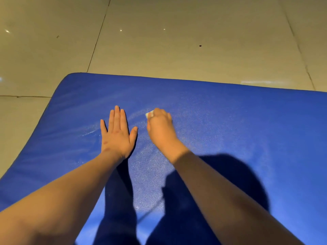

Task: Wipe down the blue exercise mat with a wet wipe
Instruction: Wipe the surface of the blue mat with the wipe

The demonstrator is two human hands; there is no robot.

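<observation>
1. Right fingers (160,113): curled downward and bunched together around the wet wipe (149,114). Only a small white corner of the wipe shows, at the upper left of the knuckles.
2. Right hand (161,129): knuckles up, just right of frame centre, holding the wipe down against the mat surface. The thumb lies along the left side of the hand.
3. Left fingers (117,117): straight. The three middle fingers are pressed together; the little finger and the thumb are splayed outward to either side.
4. Left hand (116,137): palm down, flat on the mat, just left of the right hand and not touching it.
5. Forearms: bare. They enter from the lower left and lower right corners and converge toward the centre.
6. Blue exercise mat (238,121): fills the lower two thirds of the frame and lies on the floor. One rounded corner sits at upper left of centre, and the far edge runs from there to the right edge of the frame.
7. Mat surface: pale glossy streaks and arcs appear around and between the hands. Dark shadows of the arms and a broad rounded shadow cover the lower centre.
8. Floor (159,18): glossy beige tiles with dark joint lines, occupying the upper third and the left margin. A small dark speck (200,45) lies right of centre in the upper part.
</observation>
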